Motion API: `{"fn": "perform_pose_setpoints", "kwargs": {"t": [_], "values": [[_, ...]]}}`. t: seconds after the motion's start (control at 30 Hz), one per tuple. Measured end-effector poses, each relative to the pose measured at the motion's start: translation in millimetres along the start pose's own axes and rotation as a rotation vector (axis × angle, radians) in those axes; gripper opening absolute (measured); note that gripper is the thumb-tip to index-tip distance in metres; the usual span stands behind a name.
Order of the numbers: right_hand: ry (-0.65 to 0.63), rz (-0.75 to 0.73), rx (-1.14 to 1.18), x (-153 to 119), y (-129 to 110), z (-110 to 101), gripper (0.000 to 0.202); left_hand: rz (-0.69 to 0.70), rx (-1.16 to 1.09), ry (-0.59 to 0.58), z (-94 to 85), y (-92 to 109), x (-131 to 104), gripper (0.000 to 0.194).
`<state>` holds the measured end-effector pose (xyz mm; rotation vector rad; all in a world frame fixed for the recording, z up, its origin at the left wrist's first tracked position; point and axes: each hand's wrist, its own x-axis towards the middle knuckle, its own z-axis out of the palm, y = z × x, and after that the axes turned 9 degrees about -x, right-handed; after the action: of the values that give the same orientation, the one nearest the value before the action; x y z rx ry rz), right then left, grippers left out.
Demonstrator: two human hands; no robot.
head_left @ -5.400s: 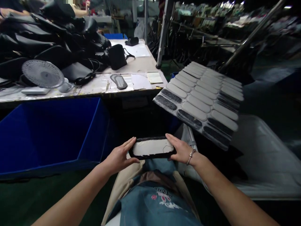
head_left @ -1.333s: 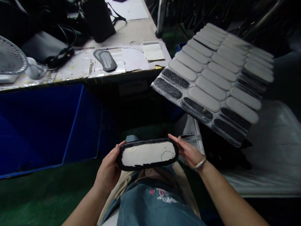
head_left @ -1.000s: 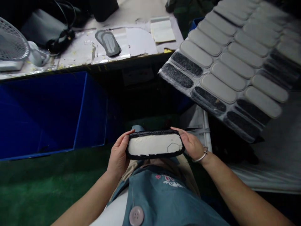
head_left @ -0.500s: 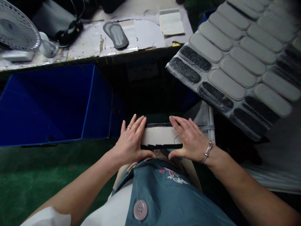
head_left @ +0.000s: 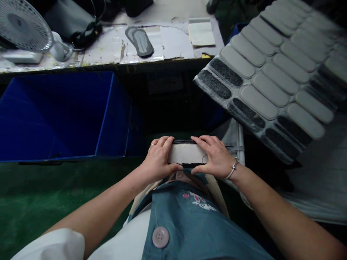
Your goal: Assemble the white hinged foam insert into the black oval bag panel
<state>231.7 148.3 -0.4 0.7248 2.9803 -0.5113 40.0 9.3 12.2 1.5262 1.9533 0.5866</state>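
A cream-topped block with black edges (head_left: 187, 153) lies level just beyond my waist, its ends hidden under my hands. My left hand (head_left: 159, 157) is closed round its left end, fingers over the far edge and thumb along the near one. At the right end my right hand (head_left: 216, 156), with a silver bangle at the wrist, grips it in the same way. What the block rests on, if anything, is hidden. Close by on the right, a tilted board (head_left: 235, 104) carries rows of pale oval pads (head_left: 258, 101) and dark fuzzy strips (head_left: 214, 83).
A large blue bin (head_left: 111, 119) stands open at the left. Behind it runs a worn worktable (head_left: 114, 45) holding a fan (head_left: 24, 25), two grey insole-shaped pieces (head_left: 141, 41) and a notepad (head_left: 202, 33). A pale frame post (head_left: 240, 141) rises right of my hands.
Both hands have moved inward, and their fingers have drawn in from spread to closed on the block. The whole view has shifted slightly.
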Motion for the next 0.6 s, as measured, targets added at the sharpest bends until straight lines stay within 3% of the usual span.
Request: {"fn": "perform_pose_setpoints", "kwargs": {"t": [0.3,0.47,0.6], "values": [[-0.022,-0.008,0.033,3,7,3,0.103,-0.1,-0.019,-0.022,-1.8,4,3,0.084],[-0.06,-0.037,0.022,9,12,3,0.097,-0.065,-0.073,-0.009,-3.3,-3,7,0.07],[-0.08,-0.061,-0.018,12,17,0,0.082,0.024,-0.147,-0.066,-14.8,-18,5,0.066]]}}
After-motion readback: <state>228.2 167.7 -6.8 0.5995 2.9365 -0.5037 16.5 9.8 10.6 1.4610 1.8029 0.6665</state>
